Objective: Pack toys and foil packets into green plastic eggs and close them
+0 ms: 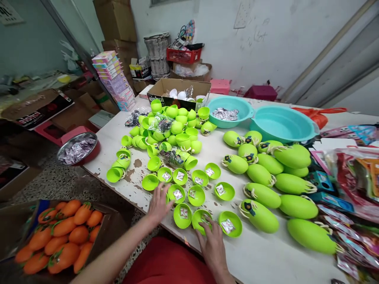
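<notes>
My left hand [160, 203] is over the table's near edge, fingers apart, beside a green plastic half-shell [177, 193] with a small packet in it. Nothing shows in that hand. My right hand [211, 242] reaches into another green half-shell [199, 221] at the near edge, its fingertips at a small packet [206, 217]. Whether the fingers grip the packet I cannot tell. Around both hands stand several more half-shells, most with one silvery packet each, such as the half-shell on the right [230, 224]. One half-shell [150, 182] at the left has no packet in it.
Closed green shells with cords [259, 215] lie in rows at the right. Loose half-shells [173, 126] are heaped farther back. Behind are a turquoise basin of packets [229, 123], another turquoise basin [281, 132] and a cardboard box [156, 92]. Orange carrot-like shells [63, 227] fill a box at lower left.
</notes>
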`<state>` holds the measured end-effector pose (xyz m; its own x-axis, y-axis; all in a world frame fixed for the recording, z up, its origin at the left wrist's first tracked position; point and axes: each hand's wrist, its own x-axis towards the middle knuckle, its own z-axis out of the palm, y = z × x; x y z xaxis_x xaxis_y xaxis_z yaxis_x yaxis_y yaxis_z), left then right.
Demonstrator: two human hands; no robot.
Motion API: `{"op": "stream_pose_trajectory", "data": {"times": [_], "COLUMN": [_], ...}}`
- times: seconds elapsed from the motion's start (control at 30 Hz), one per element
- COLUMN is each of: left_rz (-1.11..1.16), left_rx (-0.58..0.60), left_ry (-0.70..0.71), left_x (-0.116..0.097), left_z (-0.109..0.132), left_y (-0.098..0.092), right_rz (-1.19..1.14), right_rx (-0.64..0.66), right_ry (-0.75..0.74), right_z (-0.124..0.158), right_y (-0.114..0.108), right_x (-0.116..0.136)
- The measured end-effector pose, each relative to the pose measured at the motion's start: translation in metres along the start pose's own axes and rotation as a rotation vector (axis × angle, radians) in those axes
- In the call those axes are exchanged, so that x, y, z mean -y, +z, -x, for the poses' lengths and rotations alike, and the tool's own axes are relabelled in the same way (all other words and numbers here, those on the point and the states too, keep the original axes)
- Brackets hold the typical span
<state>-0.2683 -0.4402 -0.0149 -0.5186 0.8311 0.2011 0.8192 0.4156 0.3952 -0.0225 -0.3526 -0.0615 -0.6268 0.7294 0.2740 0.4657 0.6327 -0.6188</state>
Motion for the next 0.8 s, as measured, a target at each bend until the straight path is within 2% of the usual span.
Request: {"op": "stream_pose_trajectory", "data": {"times": [0.03,0.1,0.17,0.2,0.27,0.33,0.43,0.53,0.6,0.67,0.7,0.73,0.8], "left_rz": [-0.021,-0.068,-0.093,-0.078,-0.034,0.034,0.149,0.397,0.759,1.011,1.047,1.048,1.055], "left_rx": [-0.033,-0.015,0.111,0.146,0.219,0.27,0.314,0.317,0.398,0.521,0.498,0.415,0.233], "left_ry": [-0.019,-0.083,-0.172,-0.167,-0.151,-0.116,-0.036,0.037,0.049,0.037,0.014,-0.014,-0.067], "left_x": [0.007,0.021,0.03,0.034,0.039,0.043,0.043,0.029,0.013,-0.002,-0.007,-0.011,-0.015], "left_z": [-0.036,-0.111,-0.177,-0.203,-0.237,-0.251,-0.244,-0.212,-0.181,-0.149,-0.134,-0.122,-0.102], "left_y": [-0.008,-0.02,-0.026,-0.027,-0.031,-0.041,-0.071,-0.1,-0.105,-0.098,-0.092,-0.086,-0.077], "right_rz": [0.004,0.02,0.033,0.029,-0.008,-0.092,-0.352,-0.889,-1.35,-1.636,-1.663,-1.621,-1.451], "right_rx": [-0.019,-0.056,-0.099,-0.117,-0.15,-0.171,-0.215,-0.271,-0.229,-0.113,-0.104,-0.154,-0.339], "right_ry": [0.002,0.028,0.081,0.113,0.184,0.275,0.52,0.835,0.939,0.969,0.979,0.99,1.003], "right_z": [-0.001,-0.002,-0.003,-0.002,-0.003,-0.008,-0.03,-0.075,-0.111,-0.143,-0.155,-0.165,-0.174], "right_y": [-0.002,-0.007,-0.01,-0.012,-0.014,-0.016,-0.02,-0.025,-0.024,-0.019,-0.014,-0.008,0.006], "right_x": [0.002,0.008,0.014,0.017,0.026,0.039,0.067,0.1,0.118,0.129,0.132,0.134,0.135]}}
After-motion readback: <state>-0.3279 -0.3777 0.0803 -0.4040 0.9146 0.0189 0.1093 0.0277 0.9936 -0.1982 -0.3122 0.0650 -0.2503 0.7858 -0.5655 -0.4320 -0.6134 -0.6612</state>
